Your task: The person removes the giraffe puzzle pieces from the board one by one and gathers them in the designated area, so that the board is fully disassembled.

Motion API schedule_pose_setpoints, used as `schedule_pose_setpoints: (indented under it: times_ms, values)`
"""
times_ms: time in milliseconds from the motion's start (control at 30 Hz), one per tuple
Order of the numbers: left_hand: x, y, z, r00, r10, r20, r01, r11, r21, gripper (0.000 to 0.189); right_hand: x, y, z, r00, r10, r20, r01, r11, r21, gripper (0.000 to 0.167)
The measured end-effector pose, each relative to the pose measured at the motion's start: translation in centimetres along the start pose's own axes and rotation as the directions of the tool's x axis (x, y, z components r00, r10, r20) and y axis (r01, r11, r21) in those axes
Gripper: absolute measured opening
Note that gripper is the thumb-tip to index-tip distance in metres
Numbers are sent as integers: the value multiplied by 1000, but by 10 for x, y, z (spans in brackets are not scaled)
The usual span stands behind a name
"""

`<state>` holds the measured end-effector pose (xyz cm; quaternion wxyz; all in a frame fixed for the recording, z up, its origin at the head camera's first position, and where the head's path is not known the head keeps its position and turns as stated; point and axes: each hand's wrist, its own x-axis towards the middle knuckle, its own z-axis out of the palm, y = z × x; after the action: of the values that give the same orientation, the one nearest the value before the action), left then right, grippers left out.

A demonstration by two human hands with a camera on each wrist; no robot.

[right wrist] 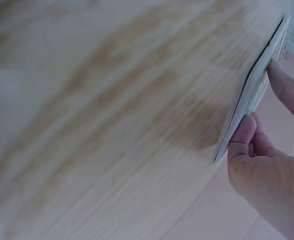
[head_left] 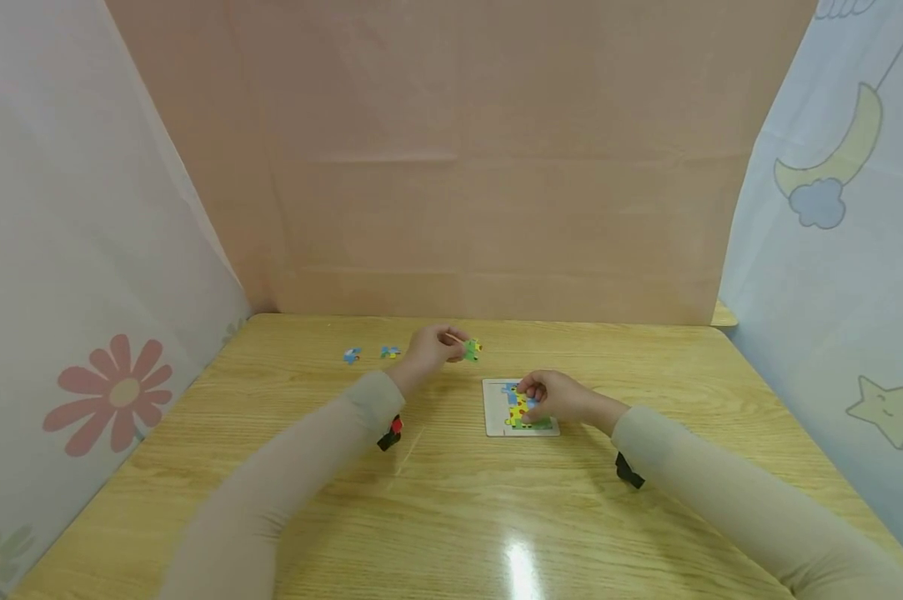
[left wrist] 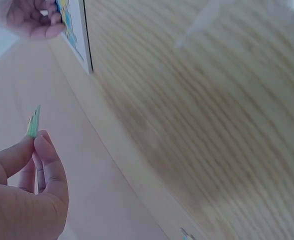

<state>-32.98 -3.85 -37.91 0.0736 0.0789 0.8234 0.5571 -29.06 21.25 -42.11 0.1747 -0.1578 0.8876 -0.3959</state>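
Observation:
My left hand (head_left: 427, 352) pinches a green puzzle piece (head_left: 472, 350) between thumb and fingertips, raised over the far part of the table. In the left wrist view that puzzle piece (left wrist: 33, 125) is seen nearly edge-on. A white-framed puzzle board (head_left: 495, 408) lies to its right and nearer, partly filled with yellow, blue and green pieces (head_left: 516, 410). Over the board, my right hand (head_left: 559, 397) touches the pieces with thumb and fingertips spread apart. In the right wrist view, the board (right wrist: 232, 130) appears edge-on under the right hand's fingertips, and part of its picture is hidden.
Two loose puzzle pieces, a blue one (head_left: 352, 356) and a blue-green one (head_left: 389, 352), lie at the back left of the wooden table (head_left: 391, 517). A brown sheet (head_left: 459, 208) stands behind the table, with patterned cloths on both sides.

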Motion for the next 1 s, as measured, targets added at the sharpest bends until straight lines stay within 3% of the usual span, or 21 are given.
schedule_pose_setpoints:
  times_ms: [200, 500, 733, 1000]
  values:
    - [14, -9, -14, 998, -13, -62, 12, 1000, -10, 14, -2, -2, 1, 1000, -3, -6, 3, 1000, -12, 43]
    - [32, -22, -25, 980, -132, -149, 116, 987, -111, 22, -5, -4, -2, 1000, 3, -1, -3, 1000, -20, 43]
    - [38, -28, -24, 959, -211, -189, 209, 978, -28, 20, -5, -1, 0, 1000, -2, 1, 2, 1000, -24, 44]
    - [52, -41, -23, 924, -292, -248, 312, 949, 41, 18, -7, -6, 0, 1000, -8, -4, 7, 999, -38, 43]
